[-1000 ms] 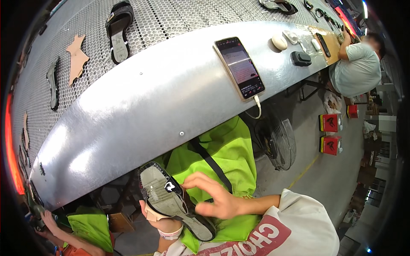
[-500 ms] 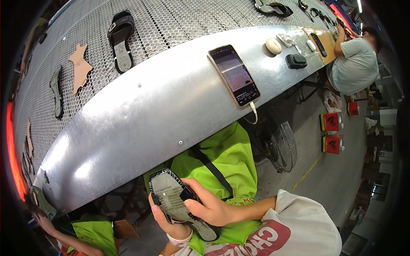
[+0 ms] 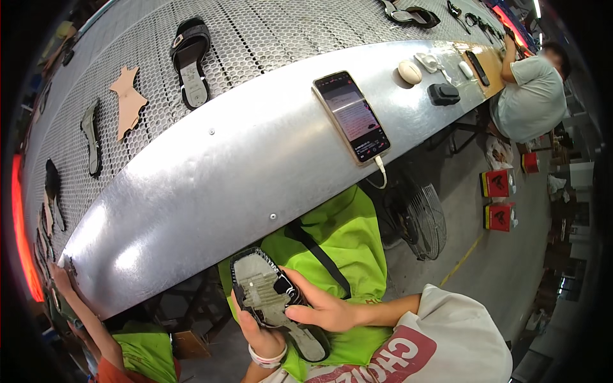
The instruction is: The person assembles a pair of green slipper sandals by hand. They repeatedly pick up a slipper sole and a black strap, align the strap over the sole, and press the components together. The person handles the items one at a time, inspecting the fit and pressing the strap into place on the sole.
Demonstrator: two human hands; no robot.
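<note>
Above my lap, both hands hold a black sandal (image 3: 265, 290) with its grey underside facing up. My left hand (image 3: 258, 335) grips it from the left and below, with some fingers hidden behind it. My right hand (image 3: 322, 306) closes on the other side, its thumb pressing on the black strap edge folded over the underside. The sandal is tilted, its wide front part away from me and the narrower end toward my body.
A silver metal table (image 3: 191, 198) runs across, with a charging phone (image 3: 351, 118) on it. Beyond it, a mesh conveyor (image 3: 255, 32) carries a black sandal (image 3: 190, 64) and a tan cutout (image 3: 128, 102). A fan (image 3: 418, 220) stands right. Co-workers sit right (image 3: 530, 96) and lower left (image 3: 96, 338).
The pieces on the mesh have shifted slightly right, and another dark piece shows at the far left. The lower-left co-worker's arm has risen to the table edge. My hands keep hold of the sandal.
</note>
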